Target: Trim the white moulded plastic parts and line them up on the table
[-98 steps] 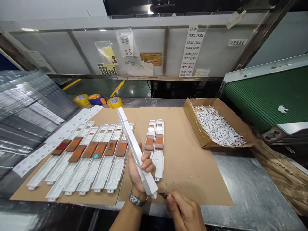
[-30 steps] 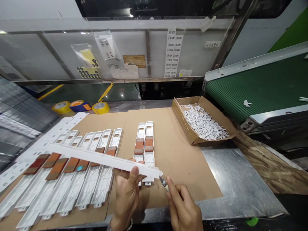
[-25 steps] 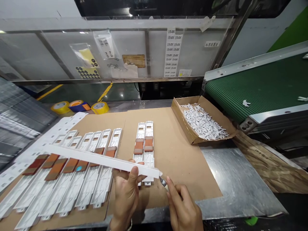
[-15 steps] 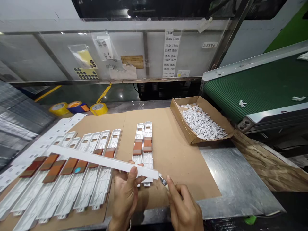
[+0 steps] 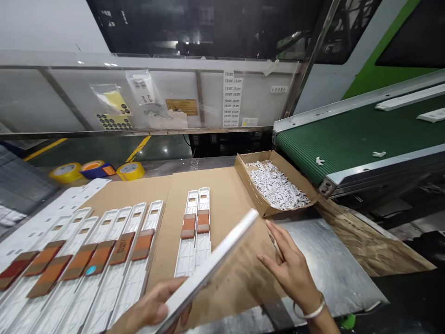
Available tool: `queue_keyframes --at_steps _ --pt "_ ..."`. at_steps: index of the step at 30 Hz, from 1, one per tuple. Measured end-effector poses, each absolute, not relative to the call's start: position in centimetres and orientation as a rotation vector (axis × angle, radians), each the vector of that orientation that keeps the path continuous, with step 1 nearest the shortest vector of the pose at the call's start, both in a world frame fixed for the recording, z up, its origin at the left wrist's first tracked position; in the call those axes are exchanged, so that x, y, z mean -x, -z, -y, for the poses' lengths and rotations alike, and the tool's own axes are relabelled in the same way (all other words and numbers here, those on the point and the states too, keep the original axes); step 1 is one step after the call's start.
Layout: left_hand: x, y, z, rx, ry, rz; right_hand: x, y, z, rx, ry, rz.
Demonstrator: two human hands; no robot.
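Note:
A long white plastic strip [image 5: 213,264] slants up and away over the cardboard, gripped near its lower end by my left hand [image 5: 156,301]. Just right of its far end is my right hand [image 5: 292,264], apart from the strip. Its thumb and index finger are spread, and a small knife [image 5: 277,246] is tucked among the other fingers, mostly hidden. Beyond the strip lie two white plastic panels [image 5: 203,246] side by side, with orange-brown blocks [image 5: 188,226] on them. More such panels [image 5: 118,273] lie in a row at left, each bearing a similar block.
A cardboard box [image 5: 266,209] of small white pieces stands at the back right, beside a green conveyor belt [image 5: 351,134] carrying white parts. Tape rolls [image 5: 130,171] sit at the back left near label sheets [image 5: 83,195]. Cardboard [image 5: 239,185] covers much of the metal table [image 5: 323,241].
The strip has swung from pointing left to pointing up and right, held by my left hand nearer the bottom edge. My right hand has moved up and right, its fingers opening wider. The view has shifted.

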State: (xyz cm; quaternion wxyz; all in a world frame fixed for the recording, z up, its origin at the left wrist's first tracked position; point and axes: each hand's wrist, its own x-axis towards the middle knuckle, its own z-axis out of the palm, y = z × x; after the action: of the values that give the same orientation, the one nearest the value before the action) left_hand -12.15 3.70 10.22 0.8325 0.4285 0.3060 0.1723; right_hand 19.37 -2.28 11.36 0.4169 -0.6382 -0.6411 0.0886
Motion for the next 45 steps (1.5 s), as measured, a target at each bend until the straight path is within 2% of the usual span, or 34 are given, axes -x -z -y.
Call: queue_keyframes --at_steps 5,11,14,17,21,25,30,39,45 --pt "15.0 -10.5 -5.1 -0.865 -0.307 -0.554 -21.2 -12.2 2.0 1.518 -0.756 1.621" --pt "8.2 -10.1 -3.9 -0.505 -1.112 -0.77 -14.0 -10.5 3.4 1.491 -0.783 1.265" --pt "3.1 -10.1 -1.7 -0.475 -1.245 -0.777 -9.8 -9.5 3.8 1.42 -0.757 1.17" --pt "0.6 -11.1 -1.3 -0.391 -1.432 -0.95 -8.1 -9.1 4.5 1.301 -0.913 1.08" --pt "1.1 -12.1 -3.0 -0.35 -1.447 -0.903 -9.0 -9.5 5.6 1.283 -1.209 0.825" --pt "2.2 -11.9 -4.0 -0.343 -1.393 -0.899 -10.7 -10.2 6.3 1.33 -1.457 1.086" --pt "2.4 -11.7 -3.9 -0.355 -1.338 -0.917 -11.2 -10.6 6.4 1.314 -1.125 1.707" --pt "2.5 -12.2 -3.6 -0.392 -1.298 -0.94 -9.0 -9.4 6.7 1.635 -0.829 1.779" --pt "2.5 -12.3 -3.5 -0.427 -1.271 -0.973 -8.7 -9.4 6.6 1.701 -0.735 1.819"
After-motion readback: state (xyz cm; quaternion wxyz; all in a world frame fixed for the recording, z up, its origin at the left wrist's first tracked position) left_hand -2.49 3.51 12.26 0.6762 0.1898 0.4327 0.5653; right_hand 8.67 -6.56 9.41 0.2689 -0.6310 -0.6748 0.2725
